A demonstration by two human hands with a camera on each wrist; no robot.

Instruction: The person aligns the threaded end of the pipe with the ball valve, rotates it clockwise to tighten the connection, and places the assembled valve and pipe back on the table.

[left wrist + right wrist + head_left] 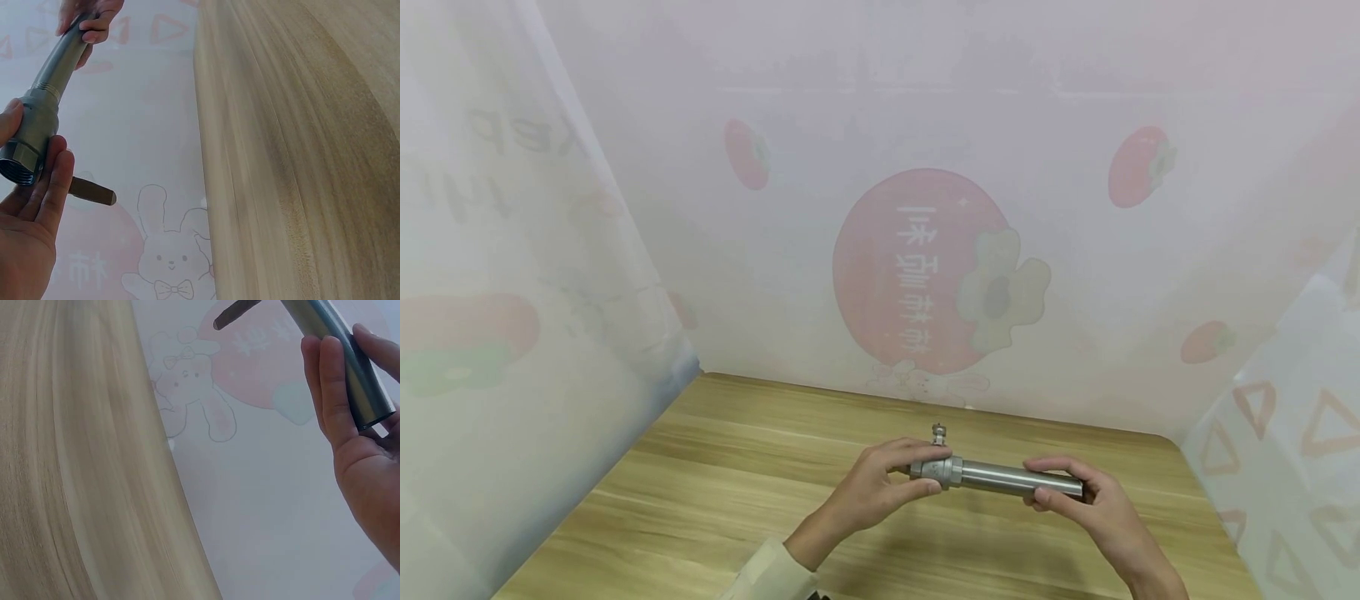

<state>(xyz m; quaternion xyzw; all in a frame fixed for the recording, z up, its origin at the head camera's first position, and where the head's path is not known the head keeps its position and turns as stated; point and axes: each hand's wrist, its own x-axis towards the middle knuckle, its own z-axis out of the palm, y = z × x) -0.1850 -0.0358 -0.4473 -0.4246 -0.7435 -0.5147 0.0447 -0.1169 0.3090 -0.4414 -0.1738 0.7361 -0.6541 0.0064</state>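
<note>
A metal ball valve (937, 472) with a steel pipe (1000, 477) joined to its right end is held up over the table. My left hand (874, 492) grips the valve body between thumb and fingers. The valve's lever (92, 190) sticks out past the left fingers, and the threaded open end shows in the left wrist view. Near the pipe's plain far end, my right hand (1108, 506) holds it with thumb on one side and fingers on the other. In the right wrist view the pipe's end (375, 420) lies over the palm.
Below the hands is a wood-grain table (737, 467). A pale cloth (775, 283) printed with persimmons and a rabbit hangs behind its back edge. Similar cloth walls (572, 400) stand along the left and right sides.
</note>
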